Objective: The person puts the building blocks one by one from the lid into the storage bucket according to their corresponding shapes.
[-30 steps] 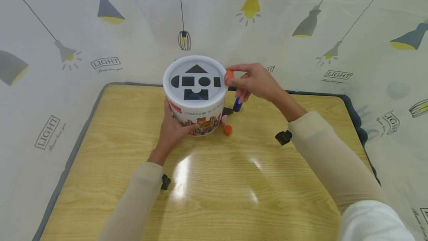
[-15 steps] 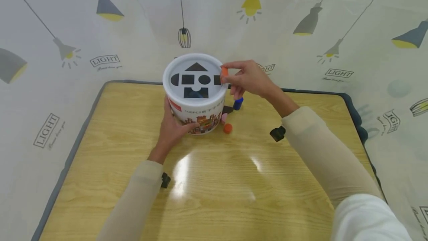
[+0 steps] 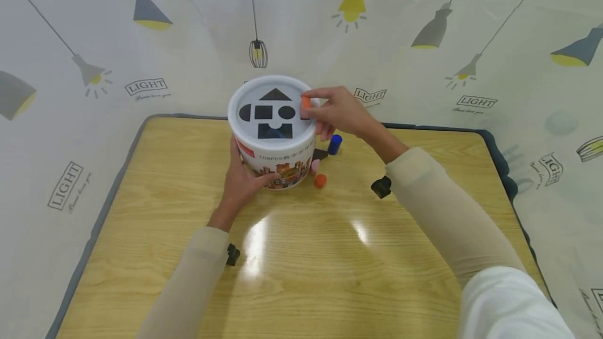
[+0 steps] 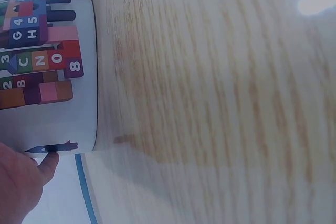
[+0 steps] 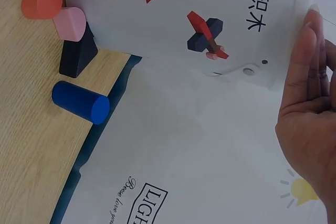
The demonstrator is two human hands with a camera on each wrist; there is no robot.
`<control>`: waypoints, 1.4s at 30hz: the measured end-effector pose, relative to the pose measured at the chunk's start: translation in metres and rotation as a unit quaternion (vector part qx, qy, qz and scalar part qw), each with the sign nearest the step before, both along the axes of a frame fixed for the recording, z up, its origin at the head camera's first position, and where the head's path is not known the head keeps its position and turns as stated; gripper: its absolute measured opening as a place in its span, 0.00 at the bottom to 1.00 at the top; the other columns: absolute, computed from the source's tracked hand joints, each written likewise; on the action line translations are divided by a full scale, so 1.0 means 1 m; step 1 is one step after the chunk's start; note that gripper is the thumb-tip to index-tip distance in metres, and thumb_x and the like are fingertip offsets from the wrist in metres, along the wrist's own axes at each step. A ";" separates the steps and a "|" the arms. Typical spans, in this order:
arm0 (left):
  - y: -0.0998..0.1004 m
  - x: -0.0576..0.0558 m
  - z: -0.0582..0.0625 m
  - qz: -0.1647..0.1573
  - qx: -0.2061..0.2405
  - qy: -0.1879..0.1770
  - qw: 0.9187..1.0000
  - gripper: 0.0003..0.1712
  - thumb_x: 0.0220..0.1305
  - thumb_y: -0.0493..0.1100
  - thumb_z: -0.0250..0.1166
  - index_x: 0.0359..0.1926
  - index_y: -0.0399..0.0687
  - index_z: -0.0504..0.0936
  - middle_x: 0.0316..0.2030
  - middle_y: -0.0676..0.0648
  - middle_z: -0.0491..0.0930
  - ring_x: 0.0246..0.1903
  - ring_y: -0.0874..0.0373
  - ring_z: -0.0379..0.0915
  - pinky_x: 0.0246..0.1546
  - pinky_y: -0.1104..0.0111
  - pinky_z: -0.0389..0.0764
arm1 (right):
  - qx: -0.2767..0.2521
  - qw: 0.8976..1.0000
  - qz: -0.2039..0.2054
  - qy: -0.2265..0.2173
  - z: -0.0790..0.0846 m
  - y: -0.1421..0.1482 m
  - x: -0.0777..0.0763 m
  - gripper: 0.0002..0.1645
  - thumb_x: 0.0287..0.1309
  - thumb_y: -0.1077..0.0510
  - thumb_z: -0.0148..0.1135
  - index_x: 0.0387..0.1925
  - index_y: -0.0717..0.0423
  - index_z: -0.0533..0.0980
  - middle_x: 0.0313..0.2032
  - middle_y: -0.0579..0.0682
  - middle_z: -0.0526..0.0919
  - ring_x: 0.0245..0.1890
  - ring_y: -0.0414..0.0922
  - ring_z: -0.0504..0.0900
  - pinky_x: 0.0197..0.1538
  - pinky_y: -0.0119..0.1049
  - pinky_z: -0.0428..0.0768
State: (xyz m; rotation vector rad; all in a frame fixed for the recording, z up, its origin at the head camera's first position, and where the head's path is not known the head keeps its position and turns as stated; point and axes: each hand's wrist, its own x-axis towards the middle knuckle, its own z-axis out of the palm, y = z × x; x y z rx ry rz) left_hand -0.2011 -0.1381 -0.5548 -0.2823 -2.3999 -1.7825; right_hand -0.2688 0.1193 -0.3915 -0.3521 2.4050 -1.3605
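A white toy-block bucket (image 3: 301, 158) with printed pictures stands upright at the table's far side. Its white lid (image 3: 247, 128) has several dark shaped holes. My left hand (image 3: 241, 182) grips the bucket low on its left, thumb across the front; the other fingers go out of sight around the side. Between thumb and forefinger, my right hand (image 3: 346, 111) pinches an orange block (image 3: 305, 102) over the lid's right side, at the small rectangular hole. The hand and block partly cover that hole, and I cannot tell whether the block enters it.
Right of the bucket lie a blue cylinder (image 5: 79, 102), a black wedge-like block (image 5: 77, 56), a pink rounded block (image 5: 69, 24) and an orange round block (image 5: 42, 2). The wooden table (image 3: 301, 276) meets a lamp-patterned wall covering (image 3: 188, 67) behind the bucket.
My right hand has carried the orange block leftward, from the lid's right rim to above the rectangular hole. The left hand and bucket stay in place.
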 end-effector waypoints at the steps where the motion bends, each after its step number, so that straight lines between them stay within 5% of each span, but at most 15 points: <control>1: 0.000 -0.001 -0.002 0.001 -0.001 0.002 1.000 0.80 0.34 0.51 0.85 0.74 0.82 0.32 0.69 0.64 0.59 0.69 0.58 0.57 0.70 0.48 0.58 | 0.001 1.000 -0.001 0.000 0.000 -0.001 0.000 0.32 0.60 0.49 0.67 0.65 0.46 0.72 0.21 0.59 0.83 0.16 0.49 0.82 0.25 0.45 0.86; 22: -0.001 0.001 -0.003 0.007 -0.004 -0.008 1.000 0.79 0.32 0.56 0.84 0.74 0.83 0.33 0.69 0.65 0.59 0.69 0.56 0.57 0.69 0.45 0.59 | -0.036 0.999 -0.007 0.008 -0.010 0.004 0.004 0.29 0.63 0.54 0.64 0.65 0.53 0.71 0.21 0.59 0.83 0.16 0.48 0.82 0.30 0.54 0.86; 34: -0.002 0.001 -0.001 0.006 -0.002 -0.009 1.000 0.79 0.33 0.55 0.84 0.74 0.83 0.34 0.69 0.65 0.60 0.69 0.56 0.57 0.69 0.45 0.59 | -0.065 0.997 -0.042 0.014 -0.015 0.014 0.004 0.30 0.65 0.53 0.62 0.67 0.51 0.69 0.22 0.57 0.84 0.19 0.49 0.84 0.28 0.44 0.87; 42: 0.002 0.014 0.025 -0.005 0.005 -0.011 1.000 0.77 0.38 0.44 0.83 0.74 0.81 0.34 0.70 0.55 0.61 0.70 0.52 0.57 0.70 0.45 0.57 | -0.092 0.993 -0.076 0.021 -0.021 0.027 0.005 0.30 0.66 0.53 0.61 0.67 0.53 0.69 0.21 0.55 0.84 0.18 0.47 0.83 0.29 0.42 0.87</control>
